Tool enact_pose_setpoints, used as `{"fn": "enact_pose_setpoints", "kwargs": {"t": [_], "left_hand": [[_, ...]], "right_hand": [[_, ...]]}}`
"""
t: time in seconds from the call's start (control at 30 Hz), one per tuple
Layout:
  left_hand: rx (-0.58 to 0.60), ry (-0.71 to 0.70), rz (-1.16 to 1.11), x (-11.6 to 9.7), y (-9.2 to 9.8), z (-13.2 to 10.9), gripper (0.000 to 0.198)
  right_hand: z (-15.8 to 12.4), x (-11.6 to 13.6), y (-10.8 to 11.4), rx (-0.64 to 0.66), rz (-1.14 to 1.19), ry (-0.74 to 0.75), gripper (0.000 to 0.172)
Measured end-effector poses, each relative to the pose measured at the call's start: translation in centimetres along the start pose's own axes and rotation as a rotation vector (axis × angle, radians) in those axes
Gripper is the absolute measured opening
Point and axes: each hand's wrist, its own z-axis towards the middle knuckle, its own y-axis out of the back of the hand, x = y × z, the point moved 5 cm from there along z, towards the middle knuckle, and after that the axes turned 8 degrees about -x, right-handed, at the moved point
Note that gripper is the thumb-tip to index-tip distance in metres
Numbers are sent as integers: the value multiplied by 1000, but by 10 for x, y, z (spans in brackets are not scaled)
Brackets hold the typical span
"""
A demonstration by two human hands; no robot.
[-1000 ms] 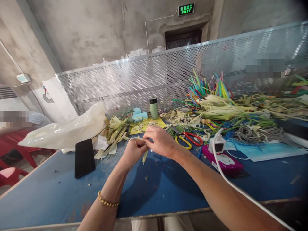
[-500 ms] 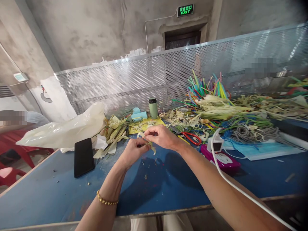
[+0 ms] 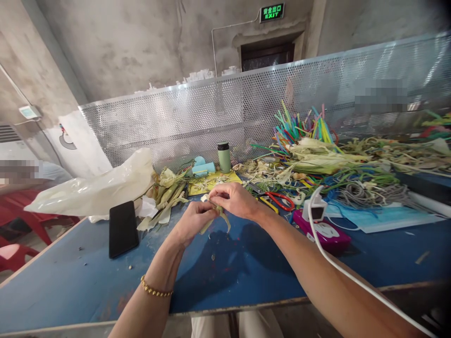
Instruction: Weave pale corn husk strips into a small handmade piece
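Over the blue table (image 3: pixel 141 291), my left hand (image 3: pixel 195 219) is closed in a pinch on a pale green strip of corn husk (image 3: pixel 225 219), whose loose ends hang below the fingers. My right hand (image 3: pixel 235 199) meets it from the other side, its fingertips pressed onto the same piece. A small whitish bit (image 3: pixel 204 198) sticks out past the fingertips; what it is I cannot make out. The fingers hide most of the husk's middle. Just behind my hands lies a yellow sheet (image 3: pixel 197 188) with husk scraps on it.
A phone (image 3: pixel 123 230), a plastic bag (image 3: pixel 102 185) and a husk pile (image 3: pixel 169 192) lie left. A green bottle (image 3: pixel 224 159) stands behind. Right are red-handled scissors (image 3: pixel 282 202), a magenta power strip (image 3: pixel 326 237) with a white cable (image 3: pixel 334 267), coiled cord (image 3: pixel 369 190) and pipe cleaners (image 3: pixel 305 126).
The husk strip has turned a little between my fingers, and its loose ends hang lower and further apart. Both hands stay in nearly the same place, with the right fingers curled closer in.
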Motion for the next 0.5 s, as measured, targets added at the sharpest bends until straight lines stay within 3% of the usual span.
{"fn": "enact_pose_setpoints", "kwargs": {"t": [0.23,0.5], "left_hand": [[32,-58,-10,-3,1,-2,36],[35,-74,1,-5,1,-1,29]], "right_hand": [[1,0,3,-14,114,-69,9],[1,2,4,-52,184,-102,10]]}}
